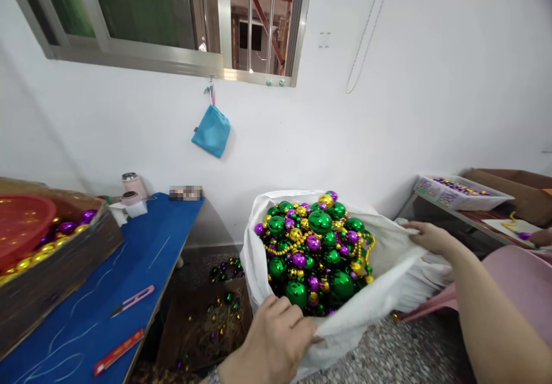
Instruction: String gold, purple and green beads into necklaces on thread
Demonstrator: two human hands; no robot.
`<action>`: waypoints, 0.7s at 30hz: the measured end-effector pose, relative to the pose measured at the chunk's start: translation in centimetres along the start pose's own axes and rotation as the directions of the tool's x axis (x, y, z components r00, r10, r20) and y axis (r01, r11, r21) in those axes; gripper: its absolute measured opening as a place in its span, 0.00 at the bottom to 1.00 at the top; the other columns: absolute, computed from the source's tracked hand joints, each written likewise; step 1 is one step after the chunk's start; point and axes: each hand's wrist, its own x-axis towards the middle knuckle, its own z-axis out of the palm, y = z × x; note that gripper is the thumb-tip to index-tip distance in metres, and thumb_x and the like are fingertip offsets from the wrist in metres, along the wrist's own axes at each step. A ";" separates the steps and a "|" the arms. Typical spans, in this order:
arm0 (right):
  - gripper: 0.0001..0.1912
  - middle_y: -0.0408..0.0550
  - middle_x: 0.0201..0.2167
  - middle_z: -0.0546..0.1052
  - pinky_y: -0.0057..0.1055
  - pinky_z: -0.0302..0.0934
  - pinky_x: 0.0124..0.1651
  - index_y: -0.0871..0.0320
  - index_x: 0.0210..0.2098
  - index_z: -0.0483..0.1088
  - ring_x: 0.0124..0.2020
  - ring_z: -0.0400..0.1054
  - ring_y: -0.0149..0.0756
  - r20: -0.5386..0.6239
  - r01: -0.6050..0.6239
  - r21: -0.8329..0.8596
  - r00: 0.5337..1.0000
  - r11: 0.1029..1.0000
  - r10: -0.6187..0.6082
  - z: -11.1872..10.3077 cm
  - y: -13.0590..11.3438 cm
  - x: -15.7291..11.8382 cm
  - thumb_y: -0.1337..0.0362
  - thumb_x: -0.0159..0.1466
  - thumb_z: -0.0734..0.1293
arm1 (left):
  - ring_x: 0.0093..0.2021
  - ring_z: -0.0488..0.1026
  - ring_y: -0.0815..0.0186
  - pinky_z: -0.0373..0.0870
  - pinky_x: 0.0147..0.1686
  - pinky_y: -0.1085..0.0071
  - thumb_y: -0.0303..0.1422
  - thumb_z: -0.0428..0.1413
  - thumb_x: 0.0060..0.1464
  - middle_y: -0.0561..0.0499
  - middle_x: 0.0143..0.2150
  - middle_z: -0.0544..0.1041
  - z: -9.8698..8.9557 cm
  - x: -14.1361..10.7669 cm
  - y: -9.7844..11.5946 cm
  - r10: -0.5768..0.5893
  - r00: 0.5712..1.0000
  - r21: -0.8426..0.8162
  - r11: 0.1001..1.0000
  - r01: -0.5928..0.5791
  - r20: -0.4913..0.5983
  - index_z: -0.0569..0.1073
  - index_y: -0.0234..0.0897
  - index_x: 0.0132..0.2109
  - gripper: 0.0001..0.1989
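A large white woven sack (382, 292) stands with its mouth wide, filled with shiny green, purple and gold bead garlands (319, 222). My left hand (276, 335) has its fingers curled over the near rim of the sack. At the sack's right side, my right hand (426, 237) pinches the rim and pulls it outward. The lower part of the sack is partly hidden behind my left hand and arm.
To the left is a blue table (142, 269) with a thread snipper (133, 300), loose thread and a cardboard box (60, 280) of baubles. Beneath it sits another box (207, 326). A pink chair (517, 292) and a white bin (466, 197) of beads are at right.
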 end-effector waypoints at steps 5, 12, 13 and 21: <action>0.20 0.54 0.26 0.74 0.56 0.60 0.35 0.50 0.42 0.72 0.32 0.71 0.63 -0.028 0.033 -0.217 0.999 0.976 -0.040 0.3 -3.7 0.8 0.52 0.50 0.67 | 0.27 0.60 0.65 0.50 0.28 0.67 0.25 0.50 0.55 0.53 0.25 0.67 -0.3 -0.4 0.3 -0.027 1.000 0.034 0.999 0.027 -0.004 0.67 0.37 0.32 0.05; 0.30 0.53 0.53 0.69 0.46 0.58 0.53 0.52 0.59 0.59 0.47 0.68 0.43 0.112 0.394 -0.196 0.919 0.898 -0.379 4.4 -16.9 6.9 0.43 0.64 0.54 | 0.28 0.61 0.66 0.52 0.30 0.67 0.30 0.51 0.57 0.52 0.28 0.68 -1.1 -0.2 0.3 -0.003 1.000 0.068 0.998 0.002 0.012 0.68 0.36 0.34 0.03; 0.30 0.54 0.53 0.69 0.46 0.58 0.53 0.54 0.60 0.58 0.48 0.68 0.42 0.151 0.423 -0.185 0.904 0.887 -0.399 5.7 -18.2 7.2 0.44 0.65 0.55 | 0.28 0.61 0.66 0.53 0.30 0.67 0.29 0.52 0.57 0.52 0.28 0.68 -1.2 -0.3 0.3 0.001 1.000 0.075 0.997 -0.002 0.023 0.68 0.36 0.35 0.03; 0.32 0.56 0.52 0.70 0.46 0.58 0.53 0.56 0.61 0.57 0.50 0.67 0.46 0.387 0.558 -0.120 0.788 0.821 -0.479 10.9 -21.3 3.1 0.44 0.64 0.57 | 0.30 0.62 0.65 0.56 0.32 0.67 0.28 0.52 0.56 0.52 0.30 0.68 -1.5 -0.3 -0.2 -0.043 0.998 0.105 0.994 0.039 0.037 0.68 0.36 0.36 0.02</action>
